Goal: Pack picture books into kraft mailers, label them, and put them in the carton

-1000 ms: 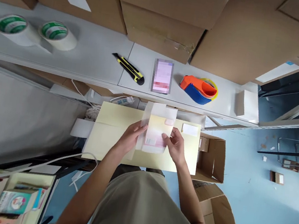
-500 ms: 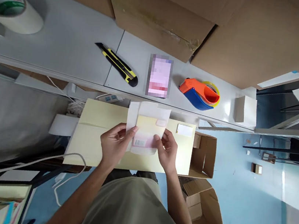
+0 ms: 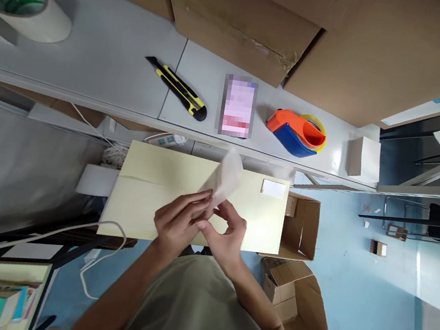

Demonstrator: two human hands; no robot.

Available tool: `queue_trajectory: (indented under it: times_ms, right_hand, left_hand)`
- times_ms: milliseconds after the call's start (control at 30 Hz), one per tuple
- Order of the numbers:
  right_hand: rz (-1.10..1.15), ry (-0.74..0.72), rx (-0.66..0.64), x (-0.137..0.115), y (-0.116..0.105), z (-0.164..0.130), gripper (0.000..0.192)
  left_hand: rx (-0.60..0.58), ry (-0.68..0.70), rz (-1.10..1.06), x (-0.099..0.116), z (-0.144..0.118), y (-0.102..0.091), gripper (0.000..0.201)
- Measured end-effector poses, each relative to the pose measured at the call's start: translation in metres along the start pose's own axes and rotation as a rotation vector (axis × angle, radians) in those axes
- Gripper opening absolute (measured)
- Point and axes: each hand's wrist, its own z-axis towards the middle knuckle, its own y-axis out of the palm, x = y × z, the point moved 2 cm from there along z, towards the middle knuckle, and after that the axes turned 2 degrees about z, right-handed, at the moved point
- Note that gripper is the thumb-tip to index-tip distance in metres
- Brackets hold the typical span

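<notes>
We hold a thin white pouch (image 3: 224, 179) over the pale yellow board (image 3: 151, 188) on our worktop. Both grips are pinched shut on its near end: left hand (image 3: 176, 224) and right hand (image 3: 226, 237) meet there, touching. The pouch's long axis runs up and away toward the grey shelf (image 3: 114, 73), free end tilted right.

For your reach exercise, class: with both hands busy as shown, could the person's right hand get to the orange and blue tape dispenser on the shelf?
Probably yes. The tape dispenser stands in the open on the grey shelf, beyond the right hand, with nothing between. But that hand, with the left hand, pinches a translucent bag, so its grip is occupied.
</notes>
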Motion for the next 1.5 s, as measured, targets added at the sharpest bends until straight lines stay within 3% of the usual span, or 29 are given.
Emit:
queue_trajectory:
  times_ms: [100,200,267,300,433,567,700,833,933,1000,1067,1167,1267,1367,1500]
  right_hand:
    - [-0.001,0.091,0.101,0.007,-0.002,0.004,0.056]
    - [-0.006,0.129,0.175,0.011,-0.022,0.018,0.053]
    - [0.029,0.130,0.153,0.011,-0.038,0.026,0.056]
    - [0.062,0.134,0.129,0.011,-0.045,0.029,0.057]
    - [0.209,0.169,0.028,0.010,-0.058,0.027,0.059]
    - [0.308,0.184,-0.067,0.009,-0.052,0.014,0.059]
    - [0.331,0.162,-0.116,0.009,-0.049,0.002,0.061]
    - [0.235,0.080,-0.083,0.009,-0.050,-0.007,0.056]
    - [0.135,-0.039,-0.045,0.003,-0.045,-0.017,0.048]
    - [0.077,-0.106,-0.041,0.000,-0.039,-0.025,0.044]
    - [0.044,-0.126,-0.051,-0.002,-0.033,-0.032,0.043]
    - [0.009,-0.153,-0.082,-0.002,-0.032,-0.038,0.040]
    - [-0.078,-0.211,-0.020,-0.002,-0.042,-0.038,0.036]
    - [-0.116,-0.181,0.041,0.001,-0.052,-0.035,0.040]
    - [-0.078,-0.086,-0.027,0.012,-0.045,-0.033,0.041]
  left_hand:
    - [-0.071,-0.027,-0.022,0.010,-0.012,0.004,0.029]
    - [-0.314,-0.171,-0.164,0.023,-0.018,0.002,0.057]
    - [-0.406,-0.252,-0.248,0.028,-0.016,-0.004,0.064]
    - [-0.379,-0.288,-0.251,0.027,-0.013,-0.009,0.061]
    - [-0.081,-0.464,-0.219,0.007,-0.001,-0.033,0.053]
    - [-0.119,-0.645,-0.468,-0.009,-0.004,-0.043,0.048]
    - [-0.109,-0.632,-0.463,-0.007,-0.011,-0.048,0.049]
    - [-0.037,-0.468,-0.184,0.012,-0.020,-0.048,0.038]
    - [-0.130,-0.373,-0.148,0.036,-0.034,-0.039,0.036]
    - [-0.194,-0.405,-0.220,0.047,-0.045,-0.030,0.040]
    - [-0.184,-0.490,-0.295,0.048,-0.055,-0.024,0.044]
    - [-0.101,-0.630,-0.407,0.033,-0.062,-0.022,0.046]
    - [-0.047,-0.737,-0.544,0.008,-0.063,-0.025,0.050]
    - [-0.061,-0.814,-0.661,-0.012,-0.063,-0.030,0.054]
    - [-0.079,-0.844,-0.691,-0.027,-0.068,-0.037,0.056]
